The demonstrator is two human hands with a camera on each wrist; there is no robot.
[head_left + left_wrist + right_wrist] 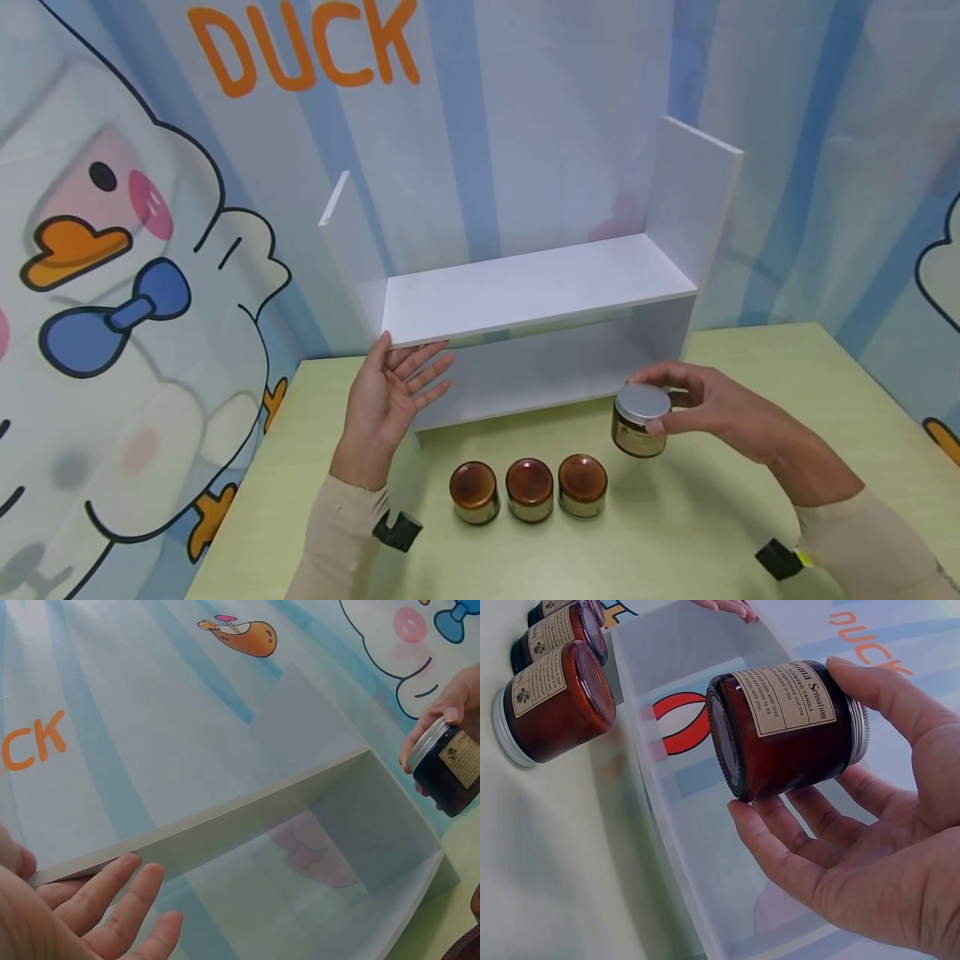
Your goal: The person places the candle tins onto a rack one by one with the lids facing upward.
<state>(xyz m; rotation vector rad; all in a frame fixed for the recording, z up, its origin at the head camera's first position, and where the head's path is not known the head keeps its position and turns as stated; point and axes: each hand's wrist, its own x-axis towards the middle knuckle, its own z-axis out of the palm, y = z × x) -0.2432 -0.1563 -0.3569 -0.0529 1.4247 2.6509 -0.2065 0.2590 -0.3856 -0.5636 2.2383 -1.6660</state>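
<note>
A pale green table (720,517) carries a white shelf (540,292) and three jars (528,489).

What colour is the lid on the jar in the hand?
Silver, on the jar; head view shows it best.

Amber glass jar (639,421), silver lid, paper label; held upright above table, just before shelf's lower bay; contents perhaps candle.

A pale green counter (750,500) fills the near part of the scene, lit evenly and softly. On its far side stands a white shelf (540,292) with two upright side panels, open at the front. Behind it hangs a backdrop (525,125) of blue and white stripes with the orange word DUCK (303,46) at the top and a cartoon duck (112,292) on the left.
</note>
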